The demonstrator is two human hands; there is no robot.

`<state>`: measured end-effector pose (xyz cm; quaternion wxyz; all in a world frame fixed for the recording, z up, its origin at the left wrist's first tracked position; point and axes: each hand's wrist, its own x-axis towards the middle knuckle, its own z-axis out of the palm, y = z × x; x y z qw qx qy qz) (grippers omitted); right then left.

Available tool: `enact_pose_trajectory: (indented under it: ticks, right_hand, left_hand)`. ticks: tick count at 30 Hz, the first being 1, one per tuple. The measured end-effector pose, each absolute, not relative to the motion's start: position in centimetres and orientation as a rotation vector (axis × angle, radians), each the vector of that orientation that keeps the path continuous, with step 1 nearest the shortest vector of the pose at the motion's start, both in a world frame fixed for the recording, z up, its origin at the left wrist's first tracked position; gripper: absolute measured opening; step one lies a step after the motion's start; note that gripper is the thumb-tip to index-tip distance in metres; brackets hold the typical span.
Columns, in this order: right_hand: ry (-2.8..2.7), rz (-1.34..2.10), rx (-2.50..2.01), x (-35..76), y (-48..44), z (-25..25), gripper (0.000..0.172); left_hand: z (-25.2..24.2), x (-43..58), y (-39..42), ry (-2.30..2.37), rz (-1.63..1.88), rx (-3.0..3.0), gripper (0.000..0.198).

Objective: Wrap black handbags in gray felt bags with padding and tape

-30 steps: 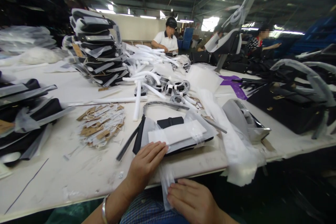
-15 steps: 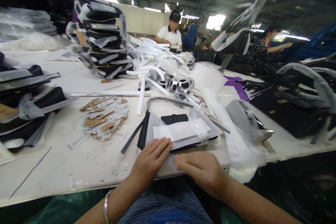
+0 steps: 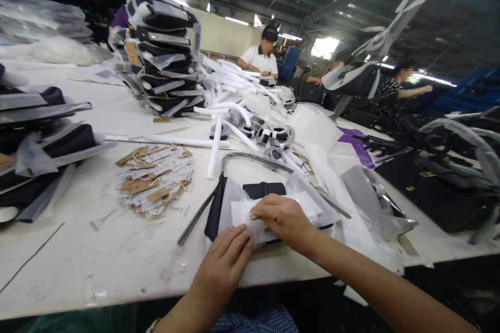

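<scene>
A black handbag (image 3: 214, 213) lies on the table in front of me, partly covered in translucent wrapping (image 3: 255, 233) with a white pad (image 3: 312, 207) on its front. Its wrapped handle (image 3: 255, 158) arches away toward the back. Flat against the bag's lower left edge, my left hand (image 3: 222, 257) rests with fingers stretched out. My right hand (image 3: 287, 221) is over the bag's front, fingers pinched on the translucent wrapping above the white pad. The right hand hides part of the pad.
Tags (image 3: 156, 179) lie in a heap to the left. Wrapped bags (image 3: 167, 60) are stacked behind them, and more (image 3: 42, 151) at far left. White tubes (image 3: 214, 145) and coiled straps (image 3: 275, 138) sit beyond the handbag. Large black bags (image 3: 433, 187) stand right. A co-worker (image 3: 261, 57) sits across.
My right hand has moved from the table edge up onto the bag's front, bringing the wrapping over the white pad. My left hand stays at the lower left edge. The view has shifted slightly.
</scene>
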<state>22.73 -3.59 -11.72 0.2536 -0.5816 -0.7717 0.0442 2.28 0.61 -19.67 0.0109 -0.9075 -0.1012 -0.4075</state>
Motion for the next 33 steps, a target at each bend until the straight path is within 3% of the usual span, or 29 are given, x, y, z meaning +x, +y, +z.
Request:
enact_pose_trajectory:
  ticks: [8,19,24,30,33]
  right_hand:
    - [-2.006,0.337,-1.716,23.1,-1.9,-13.6,0.004]
    - [-1.864,0.676,-1.808,24.4,0.8,-13.8,0.029]
    - [-1.834,0.577,-1.786,24.2,0.9,-14.2,0.024]
    - [-1.679,0.338,-1.739,25.0,-3.5,-11.8,0.003]
    - [-1.431,0.155,-1.8,29.0,-8.8,-10.1,0.01]
  left_hand:
    - [-19.7,2.0,0.3,-0.394,-1.347,-2.956,0.032]
    - [-18.9,2.5,-0.3,-0.465,-0.993,-2.934,0.05]
    - [-18.6,2.7,-0.4,-0.429,-0.88,-2.783,0.05]
    - [-19.5,2.3,0.6,-0.318,-0.887,-2.712,0.048]
    - [-20.7,2.3,2.1,-0.18,-0.942,-2.723,0.047]
